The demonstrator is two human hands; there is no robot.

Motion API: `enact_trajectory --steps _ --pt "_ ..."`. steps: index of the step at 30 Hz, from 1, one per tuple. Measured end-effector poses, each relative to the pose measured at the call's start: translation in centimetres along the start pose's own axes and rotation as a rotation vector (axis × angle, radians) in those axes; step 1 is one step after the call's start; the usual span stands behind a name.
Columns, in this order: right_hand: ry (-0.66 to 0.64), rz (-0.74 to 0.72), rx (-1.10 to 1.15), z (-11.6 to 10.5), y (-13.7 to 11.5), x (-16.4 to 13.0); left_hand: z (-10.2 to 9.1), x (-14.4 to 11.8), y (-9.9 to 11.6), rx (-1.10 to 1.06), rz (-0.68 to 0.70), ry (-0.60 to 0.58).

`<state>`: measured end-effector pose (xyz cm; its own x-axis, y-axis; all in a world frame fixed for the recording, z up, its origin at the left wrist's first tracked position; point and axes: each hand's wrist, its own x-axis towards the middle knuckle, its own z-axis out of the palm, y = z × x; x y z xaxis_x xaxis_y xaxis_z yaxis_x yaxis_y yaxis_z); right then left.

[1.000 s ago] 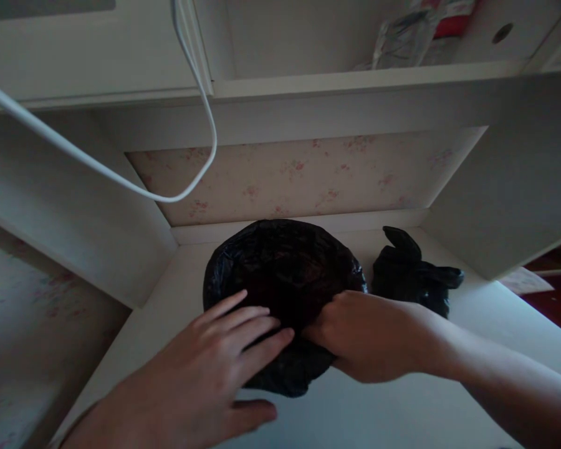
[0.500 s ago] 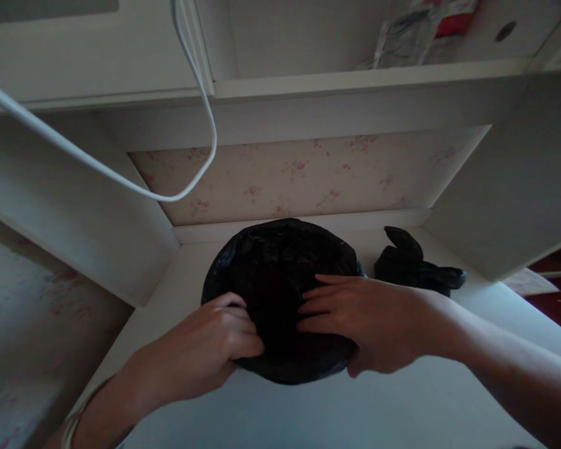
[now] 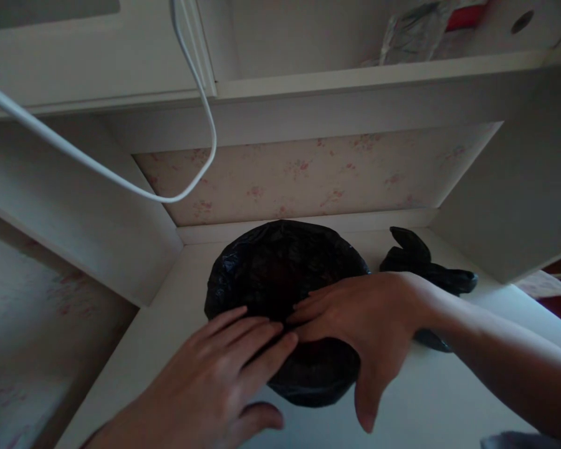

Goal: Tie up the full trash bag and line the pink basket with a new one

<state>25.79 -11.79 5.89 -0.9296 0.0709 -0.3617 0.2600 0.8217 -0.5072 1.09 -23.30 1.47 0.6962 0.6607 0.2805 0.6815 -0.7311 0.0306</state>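
Note:
A round bin lined with a black plastic bag (image 3: 285,249) stands on the white surface, its mouth facing up at me. My left hand (image 3: 229,362) lies over the near left of the rim, fingers stretched toward the middle and thumb apart. From the right, my right hand (image 3: 359,318) reaches over the rim with its fingers inside the mouth and its thumb spread outside. Neither hand grips the bag. The inside of the bin is too dark to make out. Behind my right wrist lies a bunched black plastic bag (image 3: 416,259), partly hidden by the forearm.
A white cable (image 3: 168,198) hangs in a loop at the upper left. White cabinet panels (image 3: 509,174) enclose the surface on both sides. Above, an open shelf (image 3: 308,81) holds a clear plastic package (image 3: 411,34). Floral wallpaper (image 3: 299,178) covers the back.
My left hand has let go of the bag's rim and opened, coming nearer to me and to the right. The thumb of my right hand has spread outward.

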Motion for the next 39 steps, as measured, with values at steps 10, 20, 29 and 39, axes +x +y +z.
enact_trajectory --steps 10,20,29,39 --pt "-0.264 0.139 0.114 0.0 0.4 1.2 0.6 0.1 -2.2 -0.165 -0.087 -0.158" --pt "-0.362 0.198 0.111 0.5 0.2 1.0 -0.6 -1.2 -6.9 -0.087 -0.109 -0.098" --pt "-0.054 0.397 -0.291 2.1 -0.4 -0.9 0.4 -2.1 -8.7 0.124 -0.143 0.011" --pt "0.125 0.212 -0.179 3.0 -1.7 0.8 2.0 1.8 2.6 -0.042 -0.045 0.305"
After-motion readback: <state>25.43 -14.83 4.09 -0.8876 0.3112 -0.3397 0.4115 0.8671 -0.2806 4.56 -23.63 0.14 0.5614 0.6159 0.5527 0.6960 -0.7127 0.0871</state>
